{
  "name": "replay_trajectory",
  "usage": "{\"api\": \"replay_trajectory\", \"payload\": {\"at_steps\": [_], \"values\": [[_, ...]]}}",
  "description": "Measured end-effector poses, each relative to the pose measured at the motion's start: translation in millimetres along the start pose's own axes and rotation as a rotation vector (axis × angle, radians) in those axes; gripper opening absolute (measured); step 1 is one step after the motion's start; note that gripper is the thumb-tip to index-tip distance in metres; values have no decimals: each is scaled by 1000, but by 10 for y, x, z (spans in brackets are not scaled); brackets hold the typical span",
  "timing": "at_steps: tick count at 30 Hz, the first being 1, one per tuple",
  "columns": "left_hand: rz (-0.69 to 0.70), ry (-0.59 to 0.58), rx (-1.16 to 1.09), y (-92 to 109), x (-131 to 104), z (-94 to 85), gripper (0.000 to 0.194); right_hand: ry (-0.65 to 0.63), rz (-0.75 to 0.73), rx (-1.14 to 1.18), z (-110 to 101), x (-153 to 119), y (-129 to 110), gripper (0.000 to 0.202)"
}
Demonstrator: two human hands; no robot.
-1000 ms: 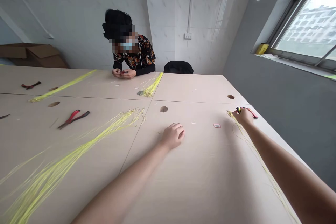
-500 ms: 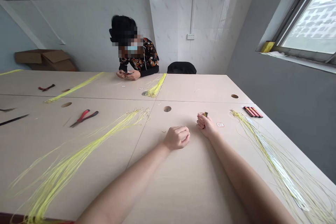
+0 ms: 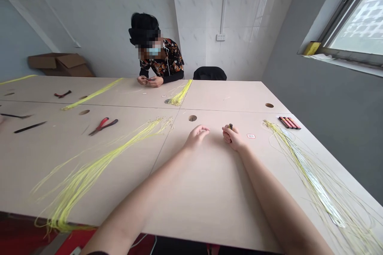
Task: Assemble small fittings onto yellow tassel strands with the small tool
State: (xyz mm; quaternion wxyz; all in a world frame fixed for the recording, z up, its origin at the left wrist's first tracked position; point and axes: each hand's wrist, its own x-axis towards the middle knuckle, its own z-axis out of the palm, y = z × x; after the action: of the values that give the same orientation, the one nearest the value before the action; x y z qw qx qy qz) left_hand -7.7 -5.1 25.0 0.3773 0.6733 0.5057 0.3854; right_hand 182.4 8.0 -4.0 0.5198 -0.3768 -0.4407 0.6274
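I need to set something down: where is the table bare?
Bare: the tabletop between left forearm and right forearm, reaching the near edge. Nearly bare: between the far yellow bundle and far-right hole. Crowded: right side, with loose strands and red tubes; left, with long bundle and pliers.

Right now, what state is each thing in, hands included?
Left hand: fingers bent, grip unclear
Right hand: closed around a small black-and-yellow object
Near pliers: lying flat, handles spread
Far pliers: lying flat, handles spread
Near left yellow strands: fanned out, overhanging the table edge
Right yellow strands: loosely spread
Four red-and-black tubes: lying side by side
Cardboard box: flaps open
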Motion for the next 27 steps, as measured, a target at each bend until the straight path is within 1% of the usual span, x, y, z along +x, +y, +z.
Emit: {"api": "replay_trajectory", "payload": {"at_steps": [1, 2, 4, 5, 6, 7, 8, 9, 11, 13, 15, 18, 20, 22, 23, 25, 27], "values": [[-49, -8, 1, -2, 28, -105, 20, -5, -1, -12, -8, 1, 5, 35], [-45, -2, 29, -21, 52, -228, 21, -12, -2, -25, -16, 3, 9, 34], [63, 25, 175, -108, 78, -500, 19, -28, -3, -59, -25, 6, 10, 33], [109, -1, 273, -171, 80, -630, 16, -35, -3, -72, -26, 6, 5, 33], [134, -73, 356, -241, 77, -745, 13, -41, 0, -79, -25, 6, -2, 33], [146, -170, 410, -312, 71, -840, 13, -43, 3, -76, -22, 5, -12, 34], [143, -257, 429, -379, 63, -912, 15, -41, 5, -65, -18, 3, -24, 34], [135, -308, 430, -438, 55, -961, 16, -35, 7, -46, -15, 1, -35, 34], [137, -295, 460, -519, 46, -1005, 15, -21, 8, -3, -14, -1, -54, 34], [136, -287, 495, -548, 46, -1003, 12, -17, 11, 29, -18, 1, -61, 33], [123, -302, 520, -542, 52, -978, 14, -29, 22, 40, -26, 9, -59, 32], [138, -292, 556, -509, 64, -895, 13, -53, 42, 46, -39, 28, -53, 32], [188, -214, 572, -483, 73, -795, 11, -46, 42, 83, -48, 44, -53, 32], [235, -74, 551, -448, 87, -666, 10, -24, 29, 146, -62, 62, -54, 31], [259, -34, 529, -425, 97, -598, 10, -11, 18, 178, -72, 72, -54, 32], [299, 23, 471, -373, 122, -466, 10, 18, -13, 219, -97, 93, -53, 33], [296, 54, 371, -324, 152, -346, 11, 66, -55, 225, -126, 114, -51, 33]]}}
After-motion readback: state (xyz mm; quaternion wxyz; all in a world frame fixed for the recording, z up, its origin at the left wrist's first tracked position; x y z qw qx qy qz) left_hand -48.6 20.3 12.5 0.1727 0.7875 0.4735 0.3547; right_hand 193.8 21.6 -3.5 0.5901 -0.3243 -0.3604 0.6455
